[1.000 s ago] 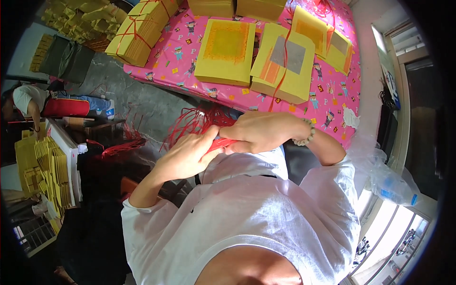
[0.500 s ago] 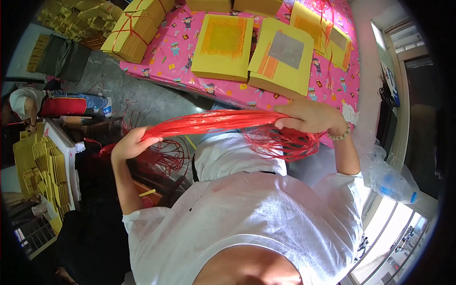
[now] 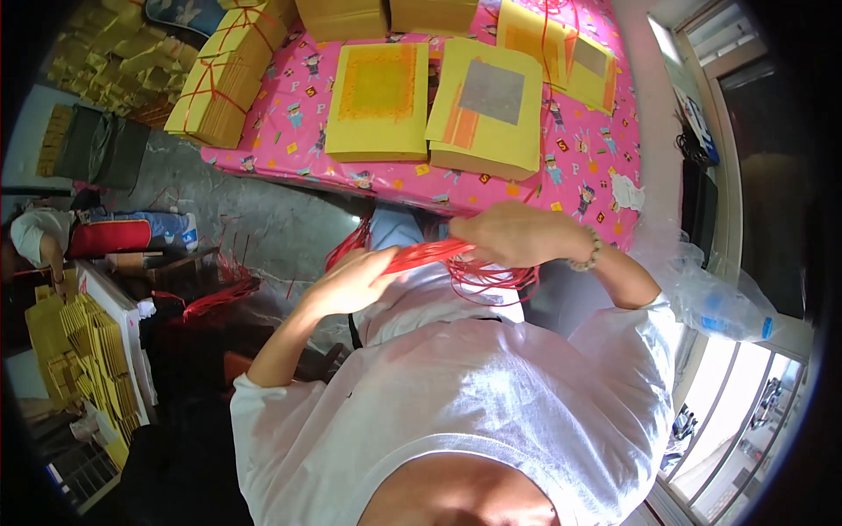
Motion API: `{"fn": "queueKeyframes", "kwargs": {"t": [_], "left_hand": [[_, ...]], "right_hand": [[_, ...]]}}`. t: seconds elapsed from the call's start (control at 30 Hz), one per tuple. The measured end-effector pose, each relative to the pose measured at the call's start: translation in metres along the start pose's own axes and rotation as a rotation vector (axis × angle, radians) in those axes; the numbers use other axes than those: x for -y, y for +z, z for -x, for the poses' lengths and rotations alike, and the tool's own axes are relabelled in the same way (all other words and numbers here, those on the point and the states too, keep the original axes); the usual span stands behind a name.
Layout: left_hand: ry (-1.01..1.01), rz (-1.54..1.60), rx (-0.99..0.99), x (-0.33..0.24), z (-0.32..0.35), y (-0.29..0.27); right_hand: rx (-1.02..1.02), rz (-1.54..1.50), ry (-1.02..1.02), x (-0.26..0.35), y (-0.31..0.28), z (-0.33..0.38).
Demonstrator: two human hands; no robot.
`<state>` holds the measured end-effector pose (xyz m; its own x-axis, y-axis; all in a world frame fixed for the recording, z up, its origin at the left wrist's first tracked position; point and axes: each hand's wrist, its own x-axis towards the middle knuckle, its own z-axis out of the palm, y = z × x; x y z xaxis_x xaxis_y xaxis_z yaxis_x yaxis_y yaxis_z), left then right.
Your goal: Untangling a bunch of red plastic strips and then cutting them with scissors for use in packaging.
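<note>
Between my hands, in front of my waist, stretches a bundle of thin red plastic strings [image 3: 427, 254]. My left hand [image 3: 353, 280] is closed around its left part, and loose strands show behind that hand. Closed over the other part is my right hand [image 3: 519, 235], back of the hand up, with loops of string hanging below it. Just beyond the hands is a table with a pink patterned cover [image 3: 368, 180]. On it lie a yellow paper stack with an orange-bordered panel [image 3: 377, 101] and another with a grey rectangle [image 3: 487, 105].
Yellow bundles tied with red string [image 3: 219, 92] stand at the table's far left. More red string [image 3: 215, 298] hangs at left, near a stand of folded yellow pieces [image 3: 92, 346]. A person [image 3: 53, 237] bends over at far left. A clear plastic bag [image 3: 724, 302] is by the right window.
My hands have come closer together, so the string span between them is shorter. My left hand moved right, my right hand slightly left. The view has shifted a little.
</note>
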<state>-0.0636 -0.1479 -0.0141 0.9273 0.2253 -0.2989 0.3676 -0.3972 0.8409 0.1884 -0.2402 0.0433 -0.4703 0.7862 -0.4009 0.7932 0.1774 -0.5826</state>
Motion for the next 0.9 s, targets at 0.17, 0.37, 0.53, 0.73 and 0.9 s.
{"fn": "queueKeyframes", "kwargs": {"t": [0.17, 0.37, 0.53, 0.73, 0.9], "left_hand": [[-0.050, 0.019, 0.051, 0.044, 0.025, -0.009], [0.041, -0.359, -0.003, 0.030, -0.009, -0.011], [-0.203, 0.106, 0.270, -0.041, -0.054, 0.003], [-0.082, 0.080, 0.173, -0.013, -0.027, -0.001], [-0.110, 0.181, 0.186, 0.040, 0.001, -0.015]], "right_hand": [[-0.045, 0.024, 0.070, -0.035, 0.004, 0.033], [-0.170, 0.203, 0.057, -0.012, 0.011, 0.016], [-0.225, 0.281, -0.020, 0.004, 0.029, -0.006], [-0.261, 0.279, 0.050, -0.009, 0.030, 0.024], [-0.223, 0.385, 0.257, -0.020, 0.019, 0.058]]}}
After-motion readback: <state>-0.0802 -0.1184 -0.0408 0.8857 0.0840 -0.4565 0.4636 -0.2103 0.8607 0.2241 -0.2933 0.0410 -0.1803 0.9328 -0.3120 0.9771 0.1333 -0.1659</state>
